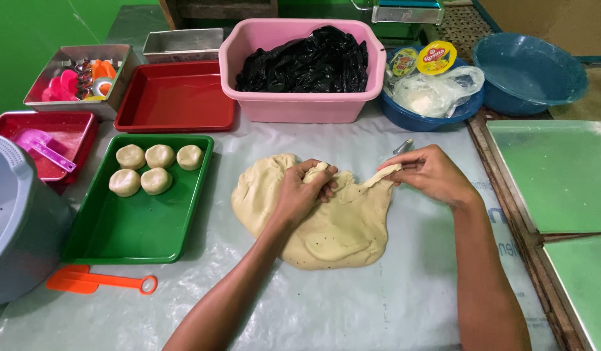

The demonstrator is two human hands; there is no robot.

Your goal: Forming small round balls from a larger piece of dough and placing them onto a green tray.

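**Both hands gripping dough, centre of frame**

I see a large flattened slab of pale beige dough (326, 221) at frame centre on the grey plastic-covered table (378, 305). Left hand (303, 192) is closed, fingers bunched around a lump at the slab's upper middle. Right hand (430, 172) pinches a stretched strip at its upper right edge. Slab's long axis runs upper left to lower right. Round yellow lidded tubs (437, 57) sit upper right, in a blue bowl (411, 120).

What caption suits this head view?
Left hand and right hand pull soft beige dough beside green tray of dough balls.
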